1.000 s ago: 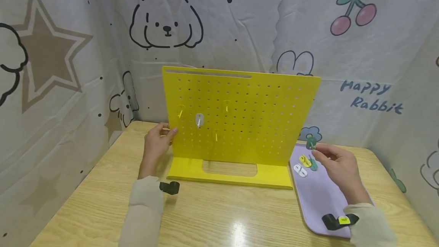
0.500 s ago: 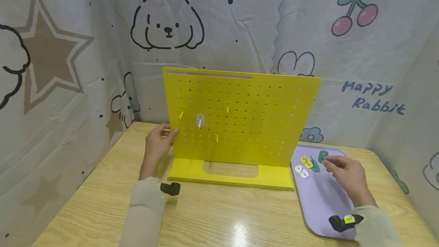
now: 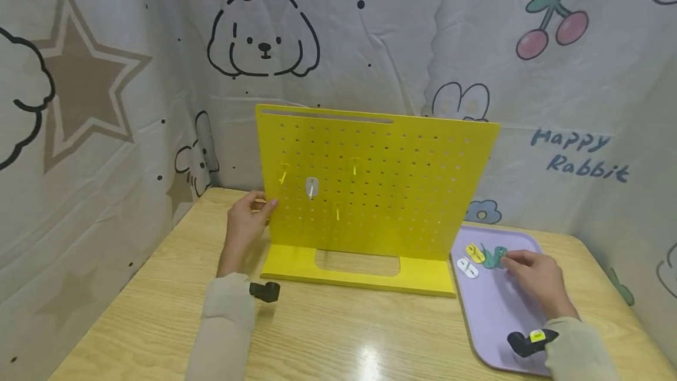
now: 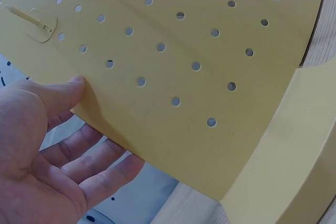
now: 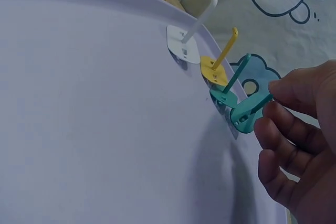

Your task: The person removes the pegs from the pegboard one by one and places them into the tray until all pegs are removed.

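Nearest me are my two pale sleeves (image 3: 224, 316), each with one black clip (image 3: 531, 343) at the wrist; the clip on the right bears one yellow label (image 3: 537, 336). Both arms reach over one wooden table (image 3: 312, 334).

On my right lies one purple tray (image 3: 497, 322). Above its far part, my right hand (image 3: 536, 281) pinches one green hook (image 5: 244, 119) by its peg, between thumb and forefinger, the other three fingers bent and holding nothing. I cannot tell whether the hook's plate touches the tray. Just beside it, three hooks lie in a row on the tray, pegs up: one loose green hook (image 5: 224, 97), one loose yellow hook (image 5: 213, 72) and one loose white hook (image 5: 183, 45).

To the left of the tray stands one yellow board (image 3: 391, 228), upright on its foot, which has one wide opening. My left hand (image 3: 247, 221) grips its left edge, thumb on the front face, four fingers at the edge. Four hooks sit among the rows of holes: three mounted yellow hooks (image 3: 337, 211) and one mounted white hook (image 3: 312, 188).

Farthest off hangs the printed cloth (image 3: 391, 22), with one dog's head (image 3: 263, 47) and two cherries (image 3: 572, 28).
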`<state>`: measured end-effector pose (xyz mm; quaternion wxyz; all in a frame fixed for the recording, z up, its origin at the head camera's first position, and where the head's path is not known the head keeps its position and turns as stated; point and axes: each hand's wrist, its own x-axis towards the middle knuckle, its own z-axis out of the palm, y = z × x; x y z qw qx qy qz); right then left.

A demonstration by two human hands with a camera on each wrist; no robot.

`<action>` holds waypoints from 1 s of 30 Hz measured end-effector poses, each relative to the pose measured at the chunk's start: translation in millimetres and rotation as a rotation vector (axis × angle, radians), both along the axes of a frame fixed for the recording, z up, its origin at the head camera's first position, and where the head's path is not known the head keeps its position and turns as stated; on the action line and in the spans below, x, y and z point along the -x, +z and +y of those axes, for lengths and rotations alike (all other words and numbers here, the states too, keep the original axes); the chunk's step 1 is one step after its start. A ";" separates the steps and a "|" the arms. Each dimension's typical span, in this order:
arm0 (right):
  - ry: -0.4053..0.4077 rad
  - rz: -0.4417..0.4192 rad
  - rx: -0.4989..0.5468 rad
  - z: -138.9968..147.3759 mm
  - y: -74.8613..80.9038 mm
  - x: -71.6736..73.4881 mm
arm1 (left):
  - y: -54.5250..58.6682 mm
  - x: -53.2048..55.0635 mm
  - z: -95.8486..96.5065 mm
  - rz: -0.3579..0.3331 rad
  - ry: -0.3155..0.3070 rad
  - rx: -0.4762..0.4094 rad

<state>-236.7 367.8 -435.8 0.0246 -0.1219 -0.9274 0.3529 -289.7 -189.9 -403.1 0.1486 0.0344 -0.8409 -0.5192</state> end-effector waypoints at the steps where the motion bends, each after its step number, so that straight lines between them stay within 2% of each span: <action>1: -0.002 -0.006 0.000 0.7 -1.3 0.3 | -0.1 0.1 0.3 -0.001 0.001 0.004; 7: -0.032 -0.019 0.021 2.0 -6.3 3.5 | -0.2 0.5 0.3 -0.001 -0.005 0.007; 13: -0.037 -0.015 0.032 0.5 -3.4 7.3 | -0.4 0.1 -0.2 -0.008 -0.003 0.004; 24: -0.037 0.080 0.104 -23.8 22.1 2.1 | -0.9 0.2 -0.3 -0.007 -0.003 0.006; 30: -0.013 0.117 0.154 -46.9 37.8 0.3 | 0.2 -1.2 0.2 -0.010 0.001 -0.008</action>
